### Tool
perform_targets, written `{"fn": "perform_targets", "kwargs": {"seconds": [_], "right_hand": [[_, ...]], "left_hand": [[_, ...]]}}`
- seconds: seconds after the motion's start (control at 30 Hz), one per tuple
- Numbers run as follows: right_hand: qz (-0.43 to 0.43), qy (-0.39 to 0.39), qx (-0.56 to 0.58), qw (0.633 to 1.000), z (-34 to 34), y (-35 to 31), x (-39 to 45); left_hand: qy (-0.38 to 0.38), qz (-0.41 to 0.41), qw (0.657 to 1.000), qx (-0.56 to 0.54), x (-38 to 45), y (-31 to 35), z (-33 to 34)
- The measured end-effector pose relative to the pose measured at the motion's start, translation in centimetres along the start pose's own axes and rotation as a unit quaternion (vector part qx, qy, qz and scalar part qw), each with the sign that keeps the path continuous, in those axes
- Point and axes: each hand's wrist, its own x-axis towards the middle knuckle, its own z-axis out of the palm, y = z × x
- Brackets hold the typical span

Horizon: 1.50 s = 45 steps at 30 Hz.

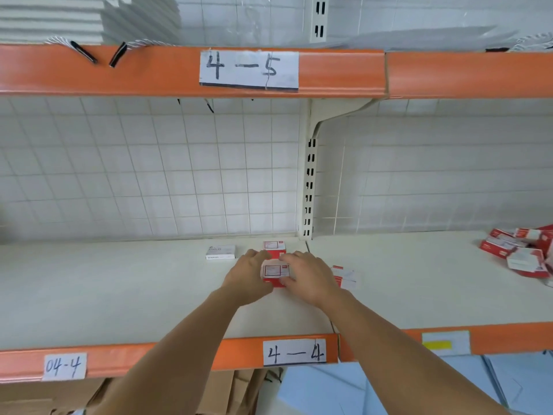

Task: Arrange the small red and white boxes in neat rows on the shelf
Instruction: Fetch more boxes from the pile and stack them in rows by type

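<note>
**Q:** Both hands cup something — what, and how firmly?

**A:** Left hand (250, 272) and right hand (308, 275) curl in from either side of one small red and white box (276, 272). Fingers wrap its far corners; only its printed top shows between them. The hold looks like a light two-sided pinch. Whether the box rests on the surface or is lifted slightly, I cannot tell.

**Q:** Where is that box? Start with the biggest thing around it.

**A:** It sits on the pale shelf (119, 295), mid-depth, behind the front label reading "4—4" (294, 351). Taking the held box as landmark: well to its right, a loose heap of red and white boxes (517, 250) lies jumbled near the shelf's end. Just to its right, partly hidden by the right hand, more red and white boxes (345, 275) lie flat. Directly behind it stands another red and white box (274, 246), facing the same way. Behind and to the left lies a white box (220, 252).

**Q:** How should this step be done well?

**A:** My judgement: square the held box's edges to the one behind, closing the gap so they form one straight column. Release both sides together, so neither thumb twists it.
</note>
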Motion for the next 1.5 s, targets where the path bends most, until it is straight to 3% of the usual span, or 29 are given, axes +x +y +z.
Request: {"fn": "perform_targets", "kwargs": {"seconds": [0.37,0.7,1.27,1.5], "right_hand": [[0.076,0.02,0.049,0.996,1.2,-0.1,2.2],[0.114,0.031,0.035,0.992,1.7,0.1,3.5],[0.086,0.01,0.005,0.996,1.8,0.6,4.6],[0.147,-0.012,-0.077,0.986,0.2,4.0,1.7]], "left_hand": [[0.071,0.005,0.997,-0.003,1.2,-1.5,1.2],[0.087,0.054,0.994,0.044,3.3,-2.5,1.3],[0.034,0.057,0.996,0.067,4.4,-3.1,1.1],[0.035,0.044,0.995,0.079,4.2,-3.2,0.6]]}}
